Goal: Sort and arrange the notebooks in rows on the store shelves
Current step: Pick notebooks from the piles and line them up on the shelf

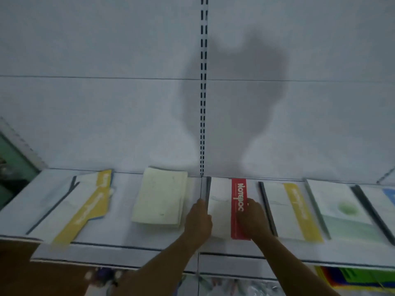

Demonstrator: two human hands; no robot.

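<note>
Both hands held the red-banded notebook stack point(222, 212) by its sides: left hand point(197, 218) curled round the stack's left, spine edge, right hand point(253, 218) lying over the red band with fingers bent onto the cover. That stack lay flat on the white shelf point(119, 245), just right of the seam between the two shelf sections, under the slotted upright point(203, 86) on the back panel.

Shelf held the notebooks in a row. Far left, a yellow-banded notebook stack point(72, 210), skewed, covers fanned out, near corner overhanging the shelf front. Next, a cream notebook stack point(160, 197), plain covers, slightly tilted, just left of the left hand. Right of the held stack, another yellow-banded stack point(292, 212), dark spine touching or nearly touching the right hand. Then a green-patterned notebook stack point(346, 212), and at the frame edge a blue-cornered notebook point(388, 197), mostly cut off.

Below the shelf, near right, coloured folders or covers point(354, 278), green, orange and blue; blurred. Person's shadow point(239, 86) fell on the back panel.
</note>
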